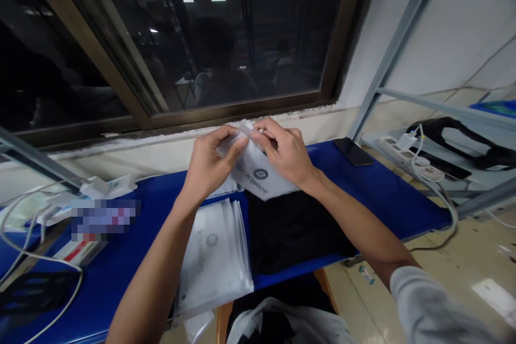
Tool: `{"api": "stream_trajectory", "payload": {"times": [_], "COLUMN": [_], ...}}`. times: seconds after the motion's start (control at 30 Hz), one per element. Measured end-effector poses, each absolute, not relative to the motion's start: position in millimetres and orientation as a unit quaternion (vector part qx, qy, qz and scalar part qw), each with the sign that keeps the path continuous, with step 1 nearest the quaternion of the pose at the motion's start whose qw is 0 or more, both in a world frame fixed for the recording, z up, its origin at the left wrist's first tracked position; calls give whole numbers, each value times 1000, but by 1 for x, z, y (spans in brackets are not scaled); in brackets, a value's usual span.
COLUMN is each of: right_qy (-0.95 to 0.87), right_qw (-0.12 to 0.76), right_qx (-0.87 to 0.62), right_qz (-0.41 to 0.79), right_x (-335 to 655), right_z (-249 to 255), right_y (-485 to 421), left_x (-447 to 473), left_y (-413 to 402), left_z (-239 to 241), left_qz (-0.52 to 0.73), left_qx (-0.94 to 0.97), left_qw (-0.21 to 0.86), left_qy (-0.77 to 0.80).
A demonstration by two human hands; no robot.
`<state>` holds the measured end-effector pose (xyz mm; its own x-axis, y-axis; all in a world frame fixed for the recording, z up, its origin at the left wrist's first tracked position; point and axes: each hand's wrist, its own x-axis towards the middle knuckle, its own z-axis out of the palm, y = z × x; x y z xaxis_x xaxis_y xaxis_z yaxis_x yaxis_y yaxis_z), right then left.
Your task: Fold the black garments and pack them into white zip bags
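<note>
Both hands hold up a frosted plastic bag (264,174) printed with a dark round logo and lettering. My left hand (215,158) pinches its upper edge between thumb and fingers. Close beside it, my right hand (284,153) grips the same edge. Below the bag, a folded black cloth (296,234) lies on the blue table (326,164). A stack of similar frosted bags (212,252) rests left of the cloth, partly behind my left forearm. Whether the raised bag contains anything is not clear.
A dark phone (353,151) lies at the table's right end. White power strips (411,158) and cables are on both sides. A black slotted object (38,293) sits at the left. Metal frame posts (397,48) and a window (226,37) border the table.
</note>
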<state>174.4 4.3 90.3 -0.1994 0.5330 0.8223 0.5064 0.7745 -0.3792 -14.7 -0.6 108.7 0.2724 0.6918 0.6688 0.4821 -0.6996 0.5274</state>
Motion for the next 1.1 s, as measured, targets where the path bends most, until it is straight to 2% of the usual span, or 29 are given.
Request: {"api": "stream_trajectory", "payload": {"times": [0.2,0.3,0.43,0.53,0.67,0.77,1.1], "right_qy": [-789,-812,-851,-856,-825,-812,-824], "right_qw": [520,494,435,420,481,515,498], "right_qx": [-324,-307,-291,-295,-274,-251,-240], "right_qz": [36,38,46,63,117,111,124], "right_x": [174,178,190,198,199,193,192], "right_z": [98,104,114,118,115,109,108], "right_y": [-8,-15,-22,-23,-17,-12,-13], "left_x": [0,-12,-51,-75,-72,-56,-38], "left_y": [-8,1,22,31,27,18,3], "left_z": [101,104,116,122,122,119,117], "left_qz": [530,595,711,746,732,697,644], "left_qx": [766,712,595,544,567,604,650], "left_qw": [114,100,28,-24,-39,-36,-131], "left_qy": [347,359,374,384,376,386,383]}}
